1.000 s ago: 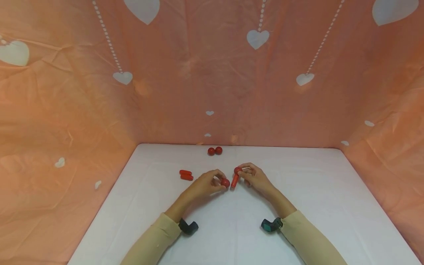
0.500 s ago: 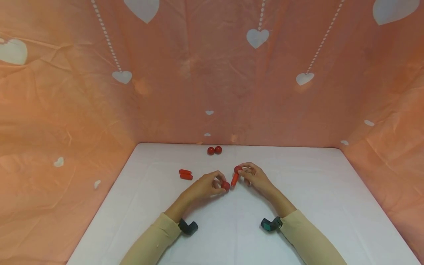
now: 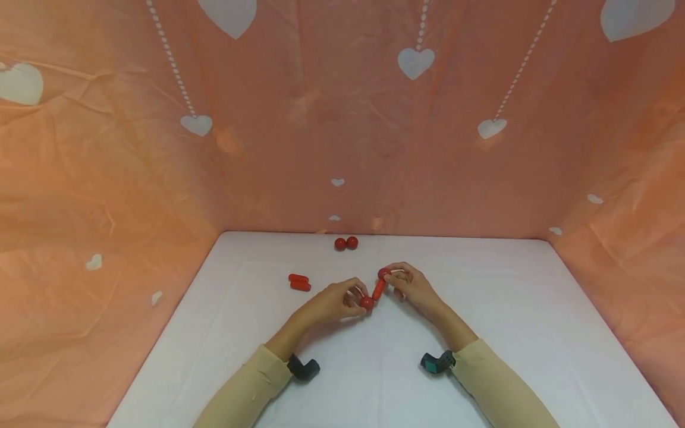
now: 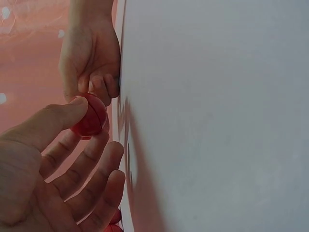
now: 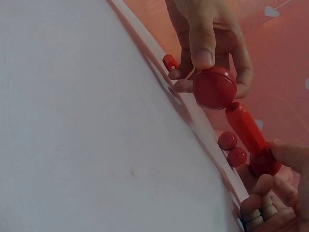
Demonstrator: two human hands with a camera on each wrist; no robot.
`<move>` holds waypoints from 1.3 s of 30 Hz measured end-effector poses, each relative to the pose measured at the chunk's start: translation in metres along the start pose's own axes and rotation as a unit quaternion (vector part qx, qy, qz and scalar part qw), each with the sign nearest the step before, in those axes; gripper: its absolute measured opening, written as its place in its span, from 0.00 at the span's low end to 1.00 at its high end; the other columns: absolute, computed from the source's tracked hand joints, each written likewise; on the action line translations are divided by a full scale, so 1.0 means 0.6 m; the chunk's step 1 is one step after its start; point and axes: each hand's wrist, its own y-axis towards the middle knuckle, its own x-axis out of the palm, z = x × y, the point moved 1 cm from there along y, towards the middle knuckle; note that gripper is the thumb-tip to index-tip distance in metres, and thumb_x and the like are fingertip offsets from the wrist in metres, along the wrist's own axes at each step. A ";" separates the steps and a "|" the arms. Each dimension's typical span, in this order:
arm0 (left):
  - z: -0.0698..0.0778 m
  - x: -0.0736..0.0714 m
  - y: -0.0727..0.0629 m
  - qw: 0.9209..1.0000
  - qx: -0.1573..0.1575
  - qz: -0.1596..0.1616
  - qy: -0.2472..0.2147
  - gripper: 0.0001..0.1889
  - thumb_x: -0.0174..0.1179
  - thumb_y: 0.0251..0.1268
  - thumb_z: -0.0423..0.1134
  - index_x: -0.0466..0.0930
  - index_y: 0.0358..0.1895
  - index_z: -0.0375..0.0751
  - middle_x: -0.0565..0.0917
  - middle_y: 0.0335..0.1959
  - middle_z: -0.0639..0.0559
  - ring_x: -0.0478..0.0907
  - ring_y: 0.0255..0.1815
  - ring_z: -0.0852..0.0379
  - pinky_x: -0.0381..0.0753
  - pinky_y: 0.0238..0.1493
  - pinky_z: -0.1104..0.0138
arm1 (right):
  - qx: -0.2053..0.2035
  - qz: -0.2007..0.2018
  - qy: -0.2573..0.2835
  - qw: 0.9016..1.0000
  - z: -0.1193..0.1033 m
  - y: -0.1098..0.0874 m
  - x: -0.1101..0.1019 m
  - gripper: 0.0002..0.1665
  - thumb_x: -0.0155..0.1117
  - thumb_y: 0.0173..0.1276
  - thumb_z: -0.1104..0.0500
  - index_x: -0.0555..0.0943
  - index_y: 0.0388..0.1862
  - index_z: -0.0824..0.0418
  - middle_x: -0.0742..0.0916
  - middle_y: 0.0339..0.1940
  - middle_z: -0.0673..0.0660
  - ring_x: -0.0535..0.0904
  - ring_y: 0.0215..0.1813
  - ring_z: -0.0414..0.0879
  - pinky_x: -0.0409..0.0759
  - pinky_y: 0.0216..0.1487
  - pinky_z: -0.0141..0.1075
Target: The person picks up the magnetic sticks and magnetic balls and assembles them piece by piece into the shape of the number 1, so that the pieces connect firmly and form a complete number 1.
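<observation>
My left hand pinches a glossy red ball between thumb and fingers. A seam line runs round this ball in the left wrist view. My right hand pinches a second red ball, from which a ribbed red rod sticks out. The rod's free end points toward the left hand's ball and lies right beside it. Whether the two touch, I cannot tell. Both hands are held over the middle of the white table. In the left wrist view the left hand's ball hides the rod.
Two more red balls lie side by side near the back edge of the white table. Left of the hands, two red rods lie together. An orange cloth with pale hearts stands behind and at both sides.
My left hand has brought its ball slightly right and nearer to me, up to the rod's free end. The right hand has stayed nearly still, the rod tilting a little.
</observation>
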 end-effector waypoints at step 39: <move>0.011 -0.002 -0.005 1.000 -0.007 0.008 -0.006 0.16 0.75 0.70 0.46 0.80 0.55 0.55 0.88 0.50 0.58 0.85 0.48 0.59 0.86 0.56 0.59 | -0.013 -0.022 -0.020 0.999 0.004 -0.003 -0.004 0.25 0.66 0.81 0.56 0.77 0.71 0.64 0.90 0.45 0.62 0.79 0.34 0.46 0.78 0.38 0.33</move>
